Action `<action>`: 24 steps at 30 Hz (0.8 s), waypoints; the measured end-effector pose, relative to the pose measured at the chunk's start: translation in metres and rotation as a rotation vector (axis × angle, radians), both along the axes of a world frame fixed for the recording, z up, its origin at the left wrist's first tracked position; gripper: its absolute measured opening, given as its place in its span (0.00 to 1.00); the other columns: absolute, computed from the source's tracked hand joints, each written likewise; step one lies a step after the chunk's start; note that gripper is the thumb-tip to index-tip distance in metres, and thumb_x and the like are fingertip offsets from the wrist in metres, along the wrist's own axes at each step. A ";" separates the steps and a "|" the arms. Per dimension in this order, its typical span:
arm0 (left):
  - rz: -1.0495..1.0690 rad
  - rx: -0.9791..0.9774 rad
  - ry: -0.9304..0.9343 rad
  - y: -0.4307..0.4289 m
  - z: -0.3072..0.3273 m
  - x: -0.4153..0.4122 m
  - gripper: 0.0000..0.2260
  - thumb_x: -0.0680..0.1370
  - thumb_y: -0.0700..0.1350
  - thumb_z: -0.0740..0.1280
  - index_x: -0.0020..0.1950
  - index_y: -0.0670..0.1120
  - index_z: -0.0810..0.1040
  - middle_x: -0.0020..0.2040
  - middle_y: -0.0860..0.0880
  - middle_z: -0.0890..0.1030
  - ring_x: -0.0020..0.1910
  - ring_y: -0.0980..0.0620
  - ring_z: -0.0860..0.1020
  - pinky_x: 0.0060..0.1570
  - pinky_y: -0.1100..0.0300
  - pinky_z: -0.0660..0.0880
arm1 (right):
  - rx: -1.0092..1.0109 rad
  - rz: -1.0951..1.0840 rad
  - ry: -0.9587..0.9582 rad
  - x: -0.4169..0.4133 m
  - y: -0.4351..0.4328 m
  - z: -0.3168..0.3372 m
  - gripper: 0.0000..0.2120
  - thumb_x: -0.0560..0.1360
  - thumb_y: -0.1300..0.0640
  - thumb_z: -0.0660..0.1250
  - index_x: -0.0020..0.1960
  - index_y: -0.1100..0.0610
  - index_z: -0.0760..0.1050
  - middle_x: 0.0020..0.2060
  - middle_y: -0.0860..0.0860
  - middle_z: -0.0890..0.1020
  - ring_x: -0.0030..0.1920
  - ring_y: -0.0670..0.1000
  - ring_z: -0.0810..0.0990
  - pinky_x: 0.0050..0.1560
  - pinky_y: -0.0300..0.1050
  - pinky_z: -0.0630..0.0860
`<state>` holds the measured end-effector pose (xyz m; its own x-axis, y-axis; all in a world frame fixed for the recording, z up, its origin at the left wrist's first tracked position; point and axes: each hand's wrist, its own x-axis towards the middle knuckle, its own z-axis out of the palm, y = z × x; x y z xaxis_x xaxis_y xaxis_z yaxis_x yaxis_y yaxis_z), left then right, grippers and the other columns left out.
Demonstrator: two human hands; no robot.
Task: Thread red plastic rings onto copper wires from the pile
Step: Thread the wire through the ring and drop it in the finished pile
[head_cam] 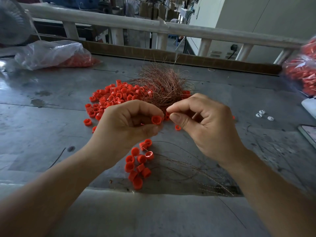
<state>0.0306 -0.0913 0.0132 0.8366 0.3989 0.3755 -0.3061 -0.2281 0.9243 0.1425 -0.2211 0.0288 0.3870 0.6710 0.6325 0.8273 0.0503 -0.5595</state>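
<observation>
Left grip (126, 124) is pinching one red ring (156, 120); right grip (202, 124) is pinching prob. a wire, too thin to confirm. Few threaded rings (138, 165) are lying nearer on the surface (51, 117); big pile (109, 100) & wire bundle (160, 84) are waiting beyond, so lots left.

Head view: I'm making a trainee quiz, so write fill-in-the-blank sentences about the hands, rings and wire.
The left hand holds one ____ ring.
The loose ring pile lies to the ____ of the copper tangle.
The right hand pinches that tangle of ____ at its near edge.
Missing: red; left; wire
</observation>
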 end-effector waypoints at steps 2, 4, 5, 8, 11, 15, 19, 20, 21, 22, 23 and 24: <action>-0.008 -0.001 0.000 0.001 0.000 0.000 0.12 0.61 0.38 0.69 0.42 0.46 0.79 0.38 0.54 0.84 0.38 0.58 0.82 0.38 0.68 0.77 | -0.001 0.005 0.005 0.000 0.000 0.000 0.05 0.70 0.59 0.68 0.46 0.55 0.79 0.36 0.42 0.77 0.36 0.42 0.77 0.39 0.29 0.69; -0.019 -0.007 -0.001 0.000 0.001 0.000 0.12 0.61 0.38 0.69 0.43 0.46 0.79 0.39 0.54 0.84 0.37 0.58 0.82 0.38 0.69 0.76 | -0.003 0.005 -0.003 -0.001 0.000 0.000 0.05 0.70 0.59 0.68 0.45 0.56 0.80 0.36 0.42 0.76 0.36 0.42 0.77 0.38 0.28 0.69; -0.024 -0.008 -0.001 0.000 0.001 0.000 0.12 0.61 0.38 0.69 0.43 0.46 0.79 0.38 0.54 0.84 0.37 0.58 0.82 0.38 0.69 0.76 | -0.003 0.004 -0.007 -0.001 0.000 0.001 0.05 0.70 0.59 0.68 0.44 0.57 0.80 0.36 0.42 0.76 0.36 0.42 0.77 0.38 0.28 0.69; -0.002 -0.002 0.010 0.001 0.000 0.000 0.12 0.60 0.39 0.70 0.42 0.47 0.79 0.38 0.54 0.83 0.37 0.59 0.81 0.38 0.68 0.77 | -0.002 0.000 -0.012 -0.001 0.000 0.001 0.04 0.70 0.60 0.68 0.44 0.58 0.80 0.36 0.42 0.76 0.36 0.41 0.77 0.38 0.28 0.69; 0.042 0.052 0.028 0.003 -0.002 0.001 0.13 0.58 0.42 0.72 0.41 0.51 0.81 0.39 0.53 0.82 0.39 0.56 0.80 0.41 0.63 0.79 | -0.006 -0.006 -0.012 -0.001 0.000 0.000 0.04 0.70 0.60 0.68 0.44 0.57 0.80 0.36 0.42 0.76 0.36 0.41 0.76 0.38 0.28 0.68; -0.005 -0.019 0.019 0.003 -0.002 0.000 0.13 0.60 0.41 0.70 0.41 0.53 0.84 0.43 0.54 0.83 0.44 0.56 0.81 0.44 0.64 0.78 | -0.003 -0.040 0.003 -0.001 -0.001 0.001 0.04 0.70 0.59 0.68 0.43 0.56 0.80 0.36 0.43 0.77 0.36 0.42 0.76 0.38 0.28 0.69; -0.004 -0.021 0.003 0.000 0.000 0.000 0.13 0.61 0.39 0.68 0.45 0.48 0.80 0.39 0.55 0.84 0.40 0.60 0.82 0.41 0.71 0.76 | 0.013 -0.051 0.038 -0.003 -0.001 0.001 0.03 0.70 0.59 0.68 0.42 0.53 0.79 0.35 0.44 0.77 0.34 0.41 0.76 0.36 0.28 0.68; 0.001 -0.023 -0.002 0.000 0.000 0.000 0.13 0.61 0.39 0.69 0.45 0.47 0.80 0.39 0.55 0.84 0.40 0.60 0.82 0.40 0.71 0.76 | 0.010 -0.048 0.048 -0.004 -0.001 0.000 0.02 0.70 0.59 0.68 0.41 0.53 0.78 0.35 0.44 0.78 0.34 0.42 0.76 0.36 0.28 0.68; 0.003 -0.017 -0.008 -0.001 0.001 0.000 0.13 0.60 0.40 0.69 0.44 0.47 0.79 0.38 0.55 0.84 0.39 0.59 0.82 0.40 0.70 0.76 | 0.005 -0.044 0.052 -0.005 0.000 0.000 0.02 0.70 0.59 0.68 0.41 0.53 0.79 0.34 0.45 0.78 0.34 0.43 0.76 0.35 0.28 0.68; 0.002 -0.009 -0.015 -0.001 0.001 0.000 0.12 0.60 0.40 0.70 0.43 0.46 0.79 0.38 0.55 0.84 0.38 0.60 0.82 0.39 0.70 0.76 | -0.001 -0.041 0.047 -0.007 0.000 0.000 0.02 0.70 0.59 0.68 0.41 0.54 0.79 0.34 0.45 0.78 0.35 0.43 0.76 0.35 0.28 0.68; -0.001 -0.003 -0.021 -0.002 0.002 -0.001 0.11 0.60 0.40 0.70 0.42 0.46 0.79 0.37 0.55 0.84 0.37 0.60 0.82 0.38 0.70 0.76 | -0.006 -0.037 0.038 -0.009 0.000 -0.001 0.02 0.70 0.59 0.68 0.41 0.55 0.80 0.33 0.45 0.77 0.36 0.42 0.75 0.35 0.28 0.67; -0.003 -0.001 -0.026 -0.002 0.002 -0.001 0.11 0.60 0.40 0.70 0.41 0.45 0.79 0.36 0.55 0.83 0.36 0.60 0.81 0.38 0.69 0.77 | -0.010 -0.031 0.032 -0.010 0.001 -0.001 0.03 0.70 0.60 0.68 0.41 0.57 0.80 0.33 0.45 0.77 0.36 0.42 0.74 0.35 0.27 0.67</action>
